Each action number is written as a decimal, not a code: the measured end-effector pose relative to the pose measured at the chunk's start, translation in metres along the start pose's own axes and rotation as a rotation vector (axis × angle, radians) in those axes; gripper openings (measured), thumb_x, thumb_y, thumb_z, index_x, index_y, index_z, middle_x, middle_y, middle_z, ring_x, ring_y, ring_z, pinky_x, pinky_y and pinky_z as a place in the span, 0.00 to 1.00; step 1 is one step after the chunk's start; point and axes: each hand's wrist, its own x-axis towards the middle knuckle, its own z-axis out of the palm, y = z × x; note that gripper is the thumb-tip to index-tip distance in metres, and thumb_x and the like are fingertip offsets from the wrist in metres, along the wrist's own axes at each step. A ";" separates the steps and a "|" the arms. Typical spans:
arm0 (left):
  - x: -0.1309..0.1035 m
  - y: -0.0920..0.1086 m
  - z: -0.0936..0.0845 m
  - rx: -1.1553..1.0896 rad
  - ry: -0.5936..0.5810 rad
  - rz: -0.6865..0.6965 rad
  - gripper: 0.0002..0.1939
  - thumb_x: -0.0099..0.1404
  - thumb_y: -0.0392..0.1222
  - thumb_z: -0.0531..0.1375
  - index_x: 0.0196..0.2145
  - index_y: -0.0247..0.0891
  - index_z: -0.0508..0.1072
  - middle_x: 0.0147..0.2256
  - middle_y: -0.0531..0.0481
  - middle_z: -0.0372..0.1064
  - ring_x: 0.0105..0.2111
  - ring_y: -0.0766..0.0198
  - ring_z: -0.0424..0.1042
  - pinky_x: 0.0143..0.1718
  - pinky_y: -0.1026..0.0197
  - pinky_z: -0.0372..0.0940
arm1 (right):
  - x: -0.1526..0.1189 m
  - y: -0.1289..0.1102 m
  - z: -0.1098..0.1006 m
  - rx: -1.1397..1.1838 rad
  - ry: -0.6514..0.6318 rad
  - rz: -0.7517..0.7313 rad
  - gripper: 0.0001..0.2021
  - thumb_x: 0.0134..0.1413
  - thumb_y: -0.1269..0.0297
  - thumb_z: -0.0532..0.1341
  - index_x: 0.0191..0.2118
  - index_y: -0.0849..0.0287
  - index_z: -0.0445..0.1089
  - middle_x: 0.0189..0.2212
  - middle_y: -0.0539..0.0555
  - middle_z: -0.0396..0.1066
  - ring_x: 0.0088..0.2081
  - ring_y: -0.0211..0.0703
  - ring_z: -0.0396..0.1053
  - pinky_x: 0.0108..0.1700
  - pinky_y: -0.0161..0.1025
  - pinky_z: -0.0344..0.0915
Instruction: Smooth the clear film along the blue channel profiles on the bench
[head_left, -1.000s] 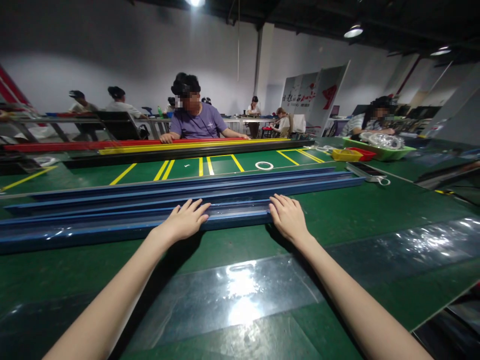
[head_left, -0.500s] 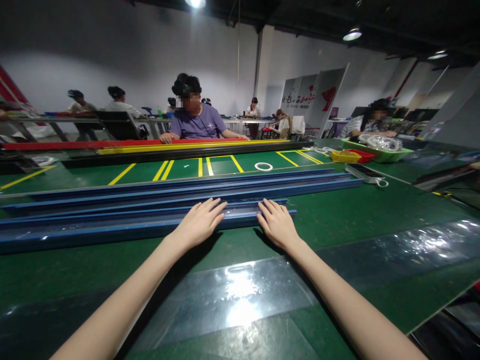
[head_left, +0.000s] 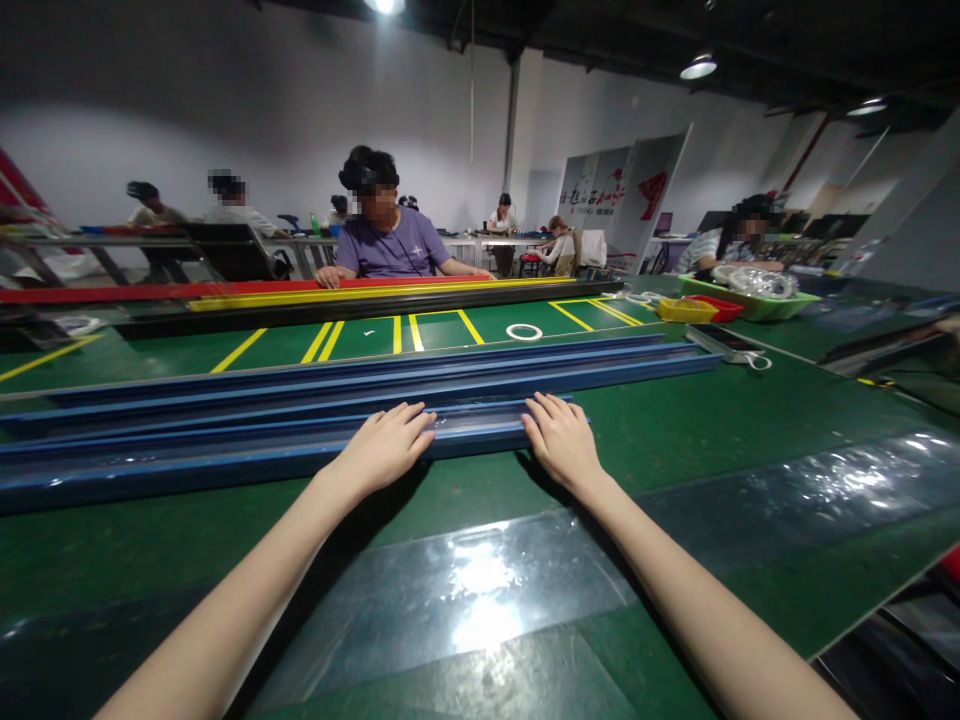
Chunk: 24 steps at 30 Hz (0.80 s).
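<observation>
A long blue channel strip lies across the green table nearest to me, with a clear film-like layer showing in its trough. My left hand rests palm down on this strip, fingers stretched over its trough. Near the strip's right end, my right hand lies on it in the same way, fingers spread toward the far edge. Neither hand is wrapped round anything. More blue channel strips lie just behind, roughly parallel to the first.
A clear plastic sheet lies on the table in front of me. A phone, a white ring and a green basket stand farther off. Yellow strips and black strips lie before a person in purple.
My left hand has slid a little left along the strip, and my right hand slightly right, so the gap between them is wider. The view has shifted slightly.
</observation>
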 end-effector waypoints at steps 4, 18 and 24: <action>0.000 -0.001 -0.003 0.041 0.028 -0.012 0.21 0.65 0.48 0.41 0.50 0.40 0.62 0.54 0.45 0.56 0.54 0.59 0.55 0.50 0.55 0.53 | -0.001 -0.002 0.002 -0.007 -0.034 -0.010 0.21 0.59 0.59 0.41 0.48 0.62 0.64 0.50 0.58 0.63 0.51 0.46 0.58 0.47 0.42 0.51; 0.002 0.030 0.013 -0.014 0.281 0.202 0.19 0.65 0.47 0.43 0.48 0.38 0.63 0.49 0.45 0.61 0.48 0.59 0.59 0.47 0.57 0.54 | 0.018 0.034 -0.007 0.280 0.151 0.272 0.15 0.54 0.62 0.47 0.39 0.59 0.68 0.38 0.57 0.70 0.41 0.45 0.65 0.42 0.41 0.58; 0.005 0.042 0.023 0.042 0.336 0.229 0.18 0.65 0.46 0.46 0.48 0.36 0.62 0.47 0.43 0.62 0.46 0.57 0.60 0.44 0.57 0.56 | 0.030 0.087 0.016 0.718 0.105 0.604 0.11 0.47 0.64 0.49 0.30 0.58 0.68 0.28 0.54 0.72 0.31 0.41 0.68 0.35 0.38 0.62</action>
